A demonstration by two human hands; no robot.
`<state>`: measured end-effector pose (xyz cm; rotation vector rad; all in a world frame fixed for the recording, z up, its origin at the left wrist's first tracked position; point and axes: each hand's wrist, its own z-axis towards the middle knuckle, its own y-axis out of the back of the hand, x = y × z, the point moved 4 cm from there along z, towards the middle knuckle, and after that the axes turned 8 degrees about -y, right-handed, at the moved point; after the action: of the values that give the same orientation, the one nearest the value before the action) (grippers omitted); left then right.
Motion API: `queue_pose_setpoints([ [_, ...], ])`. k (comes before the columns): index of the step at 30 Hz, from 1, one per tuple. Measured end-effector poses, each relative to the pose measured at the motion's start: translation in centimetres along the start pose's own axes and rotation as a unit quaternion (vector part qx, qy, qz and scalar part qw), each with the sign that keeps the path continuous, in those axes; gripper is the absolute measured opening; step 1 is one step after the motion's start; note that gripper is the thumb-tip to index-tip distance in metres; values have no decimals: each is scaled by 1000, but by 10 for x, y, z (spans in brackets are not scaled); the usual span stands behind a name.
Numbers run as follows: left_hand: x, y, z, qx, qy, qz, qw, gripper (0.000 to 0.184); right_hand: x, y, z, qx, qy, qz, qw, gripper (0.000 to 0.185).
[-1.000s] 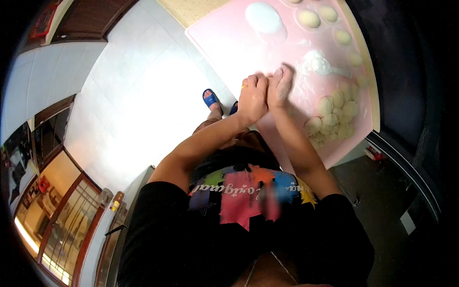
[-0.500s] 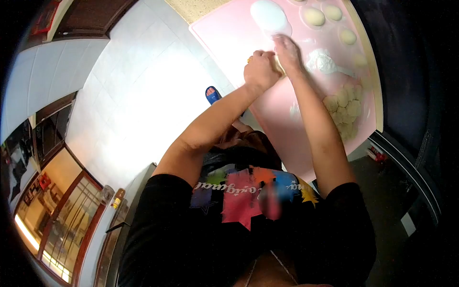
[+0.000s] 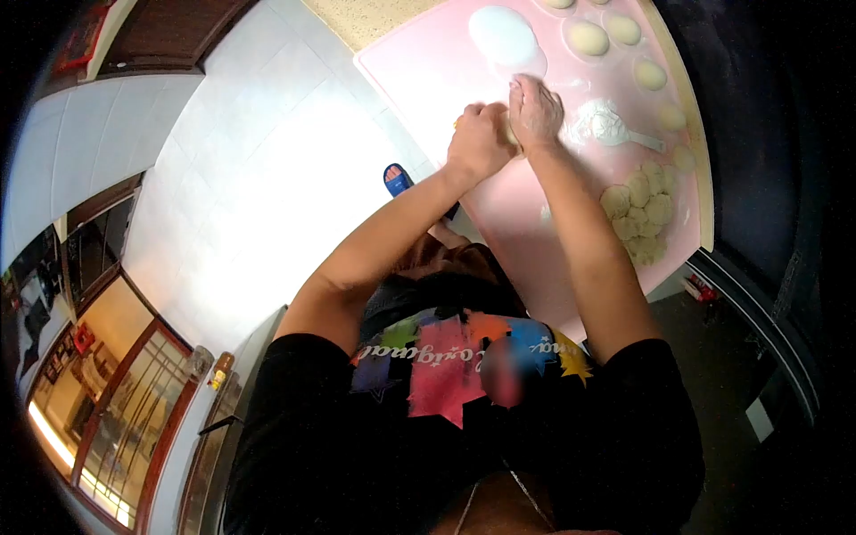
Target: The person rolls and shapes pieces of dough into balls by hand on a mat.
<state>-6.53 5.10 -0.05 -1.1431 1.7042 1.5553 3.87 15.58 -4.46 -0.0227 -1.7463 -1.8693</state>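
A pale piece of dough rests on the pink mat, mostly hidden between my hands. My left hand wraps round its left side with bent fingers. Against the right side lies my right hand, its fingers stretched forward and held together. Just beyond the fingertips is a smooth white oval thing. Right of my right hand, a white scoop sits in a patch of white flour. Closer to my right forearm, several flat pieces of dough lie in a heap.
Several round dough balls sit along the mat's far right side. A speckled counter edge shows beyond the mat. Dark panels stand to the right. Pale floor tiles stretch on the left, with a blue slipper on my foot.
Both hands have shifted slightly, the left one a little toward the left and nearer my body. My right hand's fingertips have drawn back from the white oval thing. The dough stays between my hands.
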Motion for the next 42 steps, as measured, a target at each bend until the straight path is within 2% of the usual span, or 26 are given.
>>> queue_pose_setpoints([
  [1,-4,-1,14,39,24,-6,999,65,3,1,9,-43,51,-6,998,24],
  [2,-5,-9,18,42,24,-8,999,65,0,1,8,-41,49,-8,998,24],
  [5,-3,-24,20,-7,53,12,998,57,3,6,19,90,-60,134,985,37],
  [6,-5,-26,7,-5,54,12,998,57,6,10,10,91,-62,134,985,37],
  [7,-10,-26,-8,-10,36,41,998,57,-2,9,-6,123,-259,338,897,39],
  [8,-15,-26,-19,-15,16,69,997,58,1,12,-24,88,-310,370,871,38],
  [9,-5,-39,-32,-14,-54,95,994,66,4,15,-43,48,-358,403,841,38],
  [10,3,-45,-43,-14,-55,95,994,66,10,15,-66,-47,-268,280,920,36],
  [11,5,-47,-55,-43,-99,100,989,67,4,3,-84,-45,-222,266,937,30],
  [12,-2,-40,-65,-72,-142,105,982,68,13,11,-89,-44,-102,126,986,27],
  [14,-1,-27,-65,-66,-127,78,987,75,15,12,-78,-106,-35,65,992,28],
  [16,-3,-18,-59,-10,-65,12,998,80,16,24,-64,-90,-17,36,995,26],
  [17,-5,-13,-48,-13,-39,59,997,76,16,23,-49,-70,3,8,997,24],
  [21,-5,1,3,20,-20,18,999,61,3,12,-4,-24,40,32,998,22],
  [23,-4,0,17,78,27,-5,997,56,10,13,8,71,25,9,997,22],
  [24,-7,-2,16,79,26,-5,997,56,13,18,11,70,24,9,997,22],
  [26,-13,-6,10,50,39,33,997,57,16,23,12,126,-59,112,984,27],
  [27,-16,-9,-1,13,58,35,998,57,8,21,1,176,-207,344,898,33],
  [28,-16,-13,-15,13,57,34,998,57,6,20,-17,211,-338,547,737,40],
  [30,-20,-22,-43,-29,-84,88,992,61,31,47,-52,41,-335,399,852,34],
  [32,-6,-39,-67,-54,-101,82,990,66,2,13,-95,-40,-142,226,963,34],
  [33,-9,-35,-70,-79,-116,77,987,72,11,23,-93,-92,-52,123,987,32],
  [34,-7,-30,-66,-80,-114,80,987,72,13,23,-85,-91,-51,126,986,32],
  [36,1,-20,-58,-17,-49,-39,998,73,17,30,-66,-79,-17,29,996,34],
  [38,-1,-11,-36,7,-49,-47,998,74,7,24,-43,-79,-10,23,997,33],
  [42,-16,-3,5,39,22,9,999,73,-4,16,-2,-1,-12,22,1000,28],
])
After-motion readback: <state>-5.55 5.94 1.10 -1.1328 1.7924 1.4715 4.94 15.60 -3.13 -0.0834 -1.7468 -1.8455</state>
